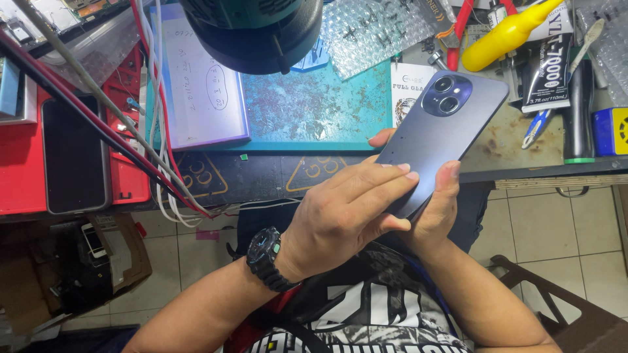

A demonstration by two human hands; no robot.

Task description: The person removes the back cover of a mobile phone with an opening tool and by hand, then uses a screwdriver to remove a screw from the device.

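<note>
Both hands [340, 216] [435, 209] grip phone [441, 124], back up, cam end pointing up-right.

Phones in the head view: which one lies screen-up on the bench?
The black slab phone on the red mat at left lies screen-up; the dark blue phone, camera side up, is held in both hands.

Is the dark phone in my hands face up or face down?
Face down: the dark phone shows its plain back and round camera module, while the left hand and right hand hold its lower end.
</note>
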